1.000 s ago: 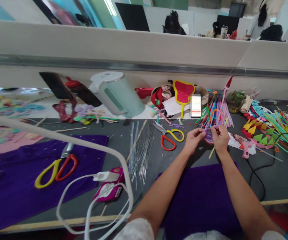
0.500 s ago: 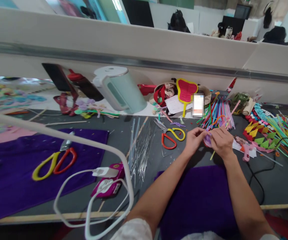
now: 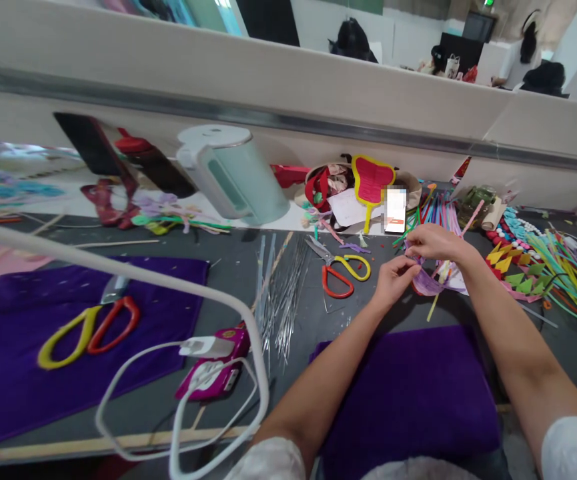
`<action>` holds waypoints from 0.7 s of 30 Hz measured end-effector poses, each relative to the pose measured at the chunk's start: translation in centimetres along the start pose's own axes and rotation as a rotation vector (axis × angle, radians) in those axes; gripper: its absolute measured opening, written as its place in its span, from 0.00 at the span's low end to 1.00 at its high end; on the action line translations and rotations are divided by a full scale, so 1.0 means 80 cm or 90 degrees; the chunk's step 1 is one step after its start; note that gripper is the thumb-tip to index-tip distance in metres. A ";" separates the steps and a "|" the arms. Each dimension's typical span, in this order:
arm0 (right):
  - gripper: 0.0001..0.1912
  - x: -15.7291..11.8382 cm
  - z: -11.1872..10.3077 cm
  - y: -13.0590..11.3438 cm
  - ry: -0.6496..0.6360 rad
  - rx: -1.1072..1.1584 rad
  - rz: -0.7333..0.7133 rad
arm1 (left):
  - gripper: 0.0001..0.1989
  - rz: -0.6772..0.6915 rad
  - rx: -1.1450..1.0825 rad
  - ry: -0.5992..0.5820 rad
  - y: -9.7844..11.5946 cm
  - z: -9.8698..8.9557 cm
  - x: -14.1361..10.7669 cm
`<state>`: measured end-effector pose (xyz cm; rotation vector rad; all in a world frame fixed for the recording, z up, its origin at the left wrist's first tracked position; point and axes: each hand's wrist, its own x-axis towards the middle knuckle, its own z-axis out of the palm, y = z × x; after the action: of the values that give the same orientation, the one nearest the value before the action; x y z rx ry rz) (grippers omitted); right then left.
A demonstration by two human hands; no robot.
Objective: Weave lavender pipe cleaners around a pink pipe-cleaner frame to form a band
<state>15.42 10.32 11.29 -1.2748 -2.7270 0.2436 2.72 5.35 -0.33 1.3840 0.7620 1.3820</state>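
Observation:
A purple pipe-cleaner piece (image 3: pixel 427 283), rounded at its lower side, hangs between my hands over the dark table. My left hand (image 3: pixel 394 277) pinches its left edge between thumb and fingertips. Just above, my right hand (image 3: pixel 435 241) is closed with its fingertips at the piece's upper end, bent down from the wrist. What exactly the right fingertips pinch is small, but a purple strand shows there. A yellow-green stem (image 3: pixel 432 308) sticks out below the piece. Scissors with red and yellow handles (image 3: pixel 338 270) lie left of my left hand.
Bundled silvery stems (image 3: pixel 291 300) lie left of the scissors. A pale green kettle (image 3: pixel 241 177), a phone (image 3: pixel 395 212) and a red fan with yellow trim (image 3: pixel 372 180) stand behind. Coloured pipe cleaners (image 3: pixel 568 267) spread at right. A white cable (image 3: pixel 248 320) arches across the left foreground.
My right hand has risen and turned over, its forearm swinging out to the right. The purple piece now shows more openly between my hands. My left hand stays nearly in place.

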 end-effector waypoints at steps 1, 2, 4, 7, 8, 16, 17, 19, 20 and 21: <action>0.09 -0.001 -0.002 -0.002 0.031 0.021 0.020 | 0.11 -0.027 -0.040 0.012 -0.001 0.001 0.000; 0.09 -0.005 -0.003 -0.006 0.085 0.040 0.039 | 0.12 -0.056 -0.084 0.025 -0.001 0.003 0.000; 0.09 -0.020 -0.004 -0.013 0.244 0.067 0.073 | 0.14 -0.111 -0.161 0.052 0.000 0.005 -0.001; 0.12 -0.055 0.008 -0.020 0.514 0.107 0.154 | 0.15 -0.162 -0.236 0.092 0.001 0.004 -0.001; 0.13 -0.067 0.016 -0.019 0.594 0.128 0.197 | 0.16 -0.172 -0.255 0.103 0.000 0.002 0.000; 0.21 -0.113 0.098 -0.003 0.734 0.231 0.429 | 0.18 -0.183 -0.363 0.190 -0.012 -0.015 0.012; 0.22 -0.112 0.104 -0.001 0.697 0.240 0.438 | 0.18 -0.185 -0.371 0.194 -0.013 -0.016 0.012; 0.23 -0.106 0.112 0.001 0.639 0.280 0.445 | 0.19 -0.189 -0.383 0.199 -0.014 -0.018 0.013; 0.22 -0.103 0.115 0.002 0.627 0.319 0.444 | 0.19 -0.190 -0.386 0.199 -0.014 -0.020 0.013; 0.22 -0.100 0.117 0.003 0.624 0.374 0.441 | 0.18 -0.190 -0.386 0.198 -0.014 -0.021 0.013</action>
<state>19.03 3.40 1.76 -1.5173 -1.2394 0.3246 1.52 7.02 -1.27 0.5689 0.6388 1.4422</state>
